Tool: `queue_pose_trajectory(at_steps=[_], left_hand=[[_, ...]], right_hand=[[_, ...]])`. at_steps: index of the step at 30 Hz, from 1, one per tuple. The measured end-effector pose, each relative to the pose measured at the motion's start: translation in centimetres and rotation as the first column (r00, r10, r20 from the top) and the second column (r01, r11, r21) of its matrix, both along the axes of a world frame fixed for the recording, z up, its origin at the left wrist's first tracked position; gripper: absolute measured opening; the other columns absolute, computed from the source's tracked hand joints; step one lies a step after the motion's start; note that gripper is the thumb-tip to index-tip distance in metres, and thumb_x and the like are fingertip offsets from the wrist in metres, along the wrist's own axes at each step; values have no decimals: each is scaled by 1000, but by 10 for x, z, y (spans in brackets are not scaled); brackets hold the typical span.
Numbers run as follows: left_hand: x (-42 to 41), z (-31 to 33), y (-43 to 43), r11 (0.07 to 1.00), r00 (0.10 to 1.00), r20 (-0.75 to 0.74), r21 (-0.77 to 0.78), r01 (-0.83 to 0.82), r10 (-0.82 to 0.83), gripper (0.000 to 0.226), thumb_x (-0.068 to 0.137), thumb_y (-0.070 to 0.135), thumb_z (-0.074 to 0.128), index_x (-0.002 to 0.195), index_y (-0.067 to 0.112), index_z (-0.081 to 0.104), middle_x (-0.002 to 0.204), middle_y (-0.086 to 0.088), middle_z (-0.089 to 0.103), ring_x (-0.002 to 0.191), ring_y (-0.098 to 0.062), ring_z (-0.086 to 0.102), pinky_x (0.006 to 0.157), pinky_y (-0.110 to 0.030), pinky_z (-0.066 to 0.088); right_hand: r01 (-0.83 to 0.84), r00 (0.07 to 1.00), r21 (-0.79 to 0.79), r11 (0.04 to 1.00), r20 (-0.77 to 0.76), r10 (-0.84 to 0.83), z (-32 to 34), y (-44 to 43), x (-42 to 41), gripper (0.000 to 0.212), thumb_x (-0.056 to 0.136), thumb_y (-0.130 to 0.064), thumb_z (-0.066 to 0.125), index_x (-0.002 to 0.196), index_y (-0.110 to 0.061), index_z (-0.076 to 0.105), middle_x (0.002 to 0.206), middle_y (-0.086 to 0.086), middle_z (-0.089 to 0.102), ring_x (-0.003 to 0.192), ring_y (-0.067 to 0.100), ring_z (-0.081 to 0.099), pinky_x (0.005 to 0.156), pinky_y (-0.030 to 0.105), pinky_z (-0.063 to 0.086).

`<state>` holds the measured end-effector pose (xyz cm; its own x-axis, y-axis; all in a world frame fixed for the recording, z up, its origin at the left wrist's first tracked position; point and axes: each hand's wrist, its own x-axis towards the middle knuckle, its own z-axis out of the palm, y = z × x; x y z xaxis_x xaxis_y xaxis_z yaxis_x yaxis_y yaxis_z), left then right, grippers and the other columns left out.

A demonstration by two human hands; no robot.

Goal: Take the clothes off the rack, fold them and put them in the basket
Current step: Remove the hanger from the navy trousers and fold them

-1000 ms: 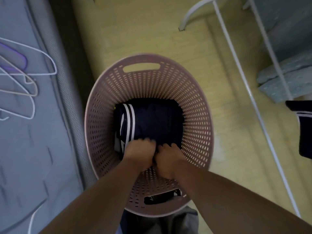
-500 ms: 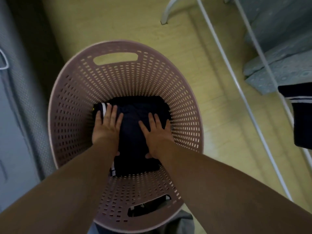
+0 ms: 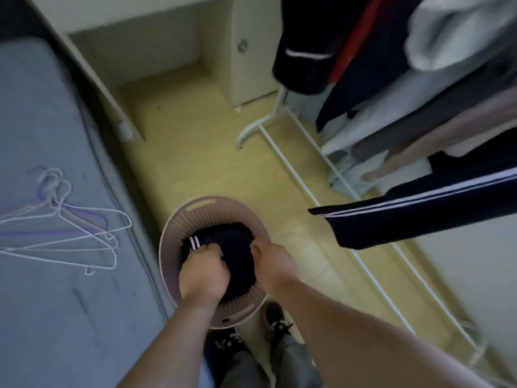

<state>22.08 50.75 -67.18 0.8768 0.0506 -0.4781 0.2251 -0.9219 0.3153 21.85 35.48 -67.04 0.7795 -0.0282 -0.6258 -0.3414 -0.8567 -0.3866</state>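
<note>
A pink perforated basket stands on the wooden floor by my feet. A folded navy garment with white stripes lies inside it. My left hand and my right hand are both over the basket with fingers curled against the dark cloth. Blur hides whether they pinch it. On the white rack at the right hang a navy piece with white stripes, grey clothes and a navy and red one.
A grey bed runs along the left with several empty wire hangers on it. A pale cabinet stands at the back. My shoes are just behind the basket. Cloth lies on the floor under the rack.
The view has pulled up and back, so the basket looks smaller. My hands were flat on the garment and now have curled fingers, higher in the basket.
</note>
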Motion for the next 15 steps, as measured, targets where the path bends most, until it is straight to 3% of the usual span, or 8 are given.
queue_pose_trajectory(at_steps=[4,7,11,15], left_hand=[[-11,112,-30,992,992,73,-84,-98,105,20,94,21,52,107,24,67,109,0,68,99,-23,65,74,-31,50],[-17,180,-61,979,988,92,-172,-109,126,17,93,23,51,95,29,66,100,5,71,94,-21,66,73,-29,49],[-25,244,-96,975,960,234,-195,-107,152,13,87,27,51,85,24,64,86,5,72,88,-24,68,73,-33,53],[-37,321,-142,964,896,391,-236,-122,209,9,86,24,57,80,27,64,76,8,64,82,-26,64,63,-29,45]], right_hand=[[55,994,51,997,95,-60,126,-16,-23,25,106,-41,33,105,-26,54,87,0,63,73,25,60,58,35,48],[85,978,33,996,190,-90,204,-33,-38,28,104,-46,33,107,-28,55,82,-5,58,71,23,55,56,32,40],[139,942,71,988,299,-154,273,-70,-53,28,103,-44,35,101,-25,55,78,-7,58,72,23,55,61,33,44],[167,877,162,973,426,-221,333,-129,-71,24,102,-42,37,95,-26,53,87,-4,67,80,23,64,69,35,52]])
